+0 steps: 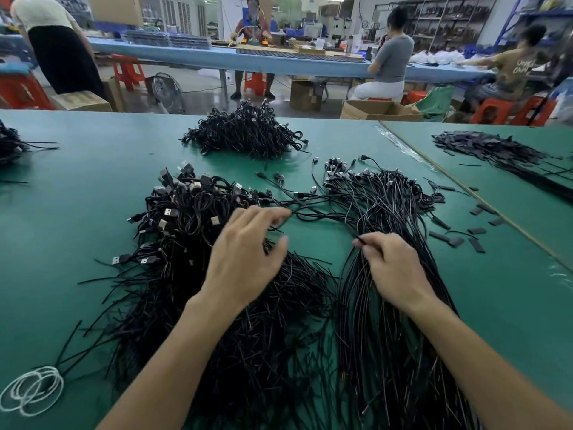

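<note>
left hand [248,252] fingers loose and apart over the left cable pile [192,231], right hand [392,265] pinching a black cable [356,237] from the right bundle [387,321], green tabletop [77,197]

Matt green table mat [77,193] — glossy black plastic-sheathed cables [387,321], metal plug tips [167,212].

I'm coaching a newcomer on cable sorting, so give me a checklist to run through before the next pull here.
1. Grip: the right hand pinches a cable by its end: ok.
2. Helper: the left hand is free, fingers spread, gripping nothing: ok.
3. Pinched cable clear of its bundle: cannot tell, strands overlap.
4. The plug pile kept separate from the bundle: not ok, loose cables cross between them.
5. Bare table to lay it on: ok, at left.
</note>
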A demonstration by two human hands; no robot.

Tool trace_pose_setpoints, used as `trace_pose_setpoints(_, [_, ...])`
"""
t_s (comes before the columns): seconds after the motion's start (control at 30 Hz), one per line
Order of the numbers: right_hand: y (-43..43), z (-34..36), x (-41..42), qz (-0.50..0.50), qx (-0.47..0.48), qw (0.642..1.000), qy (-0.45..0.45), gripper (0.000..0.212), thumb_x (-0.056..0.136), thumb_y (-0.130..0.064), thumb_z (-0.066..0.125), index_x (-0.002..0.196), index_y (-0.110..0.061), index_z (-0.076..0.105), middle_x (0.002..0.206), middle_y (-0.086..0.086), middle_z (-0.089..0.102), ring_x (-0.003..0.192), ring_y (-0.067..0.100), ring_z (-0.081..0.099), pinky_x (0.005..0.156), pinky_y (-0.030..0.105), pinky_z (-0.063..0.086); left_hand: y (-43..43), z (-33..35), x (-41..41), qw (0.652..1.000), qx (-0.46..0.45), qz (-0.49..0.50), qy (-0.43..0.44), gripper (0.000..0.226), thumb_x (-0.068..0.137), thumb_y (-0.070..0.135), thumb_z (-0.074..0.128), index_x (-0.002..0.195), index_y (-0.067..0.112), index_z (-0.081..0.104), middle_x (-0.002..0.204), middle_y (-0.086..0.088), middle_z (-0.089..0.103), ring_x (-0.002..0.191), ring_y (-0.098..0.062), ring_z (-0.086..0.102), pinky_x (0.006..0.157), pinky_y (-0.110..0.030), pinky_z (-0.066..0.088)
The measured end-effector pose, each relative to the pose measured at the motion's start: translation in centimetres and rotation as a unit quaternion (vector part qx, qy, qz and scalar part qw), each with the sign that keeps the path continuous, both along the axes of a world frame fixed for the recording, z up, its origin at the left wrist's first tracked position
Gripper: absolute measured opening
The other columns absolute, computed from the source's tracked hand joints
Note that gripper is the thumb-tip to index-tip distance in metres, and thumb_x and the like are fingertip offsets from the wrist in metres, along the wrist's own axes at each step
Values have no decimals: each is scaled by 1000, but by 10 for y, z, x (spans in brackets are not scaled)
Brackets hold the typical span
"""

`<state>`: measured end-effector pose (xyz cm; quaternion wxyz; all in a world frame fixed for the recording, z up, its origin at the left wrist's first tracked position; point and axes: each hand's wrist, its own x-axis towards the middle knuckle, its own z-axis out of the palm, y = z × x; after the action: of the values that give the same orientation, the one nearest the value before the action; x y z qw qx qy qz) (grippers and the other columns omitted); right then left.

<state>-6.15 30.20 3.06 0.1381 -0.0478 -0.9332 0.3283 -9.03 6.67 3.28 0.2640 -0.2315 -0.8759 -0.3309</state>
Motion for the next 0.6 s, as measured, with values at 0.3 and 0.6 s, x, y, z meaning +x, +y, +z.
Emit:
trace_pose_setpoints(0.3, [-33, 56, 50, 226, -165, 958, 62, 21, 94, -35, 51, 82, -22, 63, 58, -14, 56, 44, 2, 42, 41, 11, 32, 11, -12, -8, 986, 140, -34, -80, 32, 101, 34, 51, 80, 13, 63, 79, 10, 65, 64, -1, 56, 54, -17, 42])
trace_pose_setpoints(0.6, [39, 25, 26, -53, 37, 995, 71, 32, 93, -36, 64, 69, -15, 60, 56, -7, 52, 52, 2, 50, 51, 11, 38, -13, 12, 12, 985, 172, -12, 9, 43, 88, 45, 65, 60, 26, 38, 53, 4, 44, 43, -8, 35, 43, -20, 30])
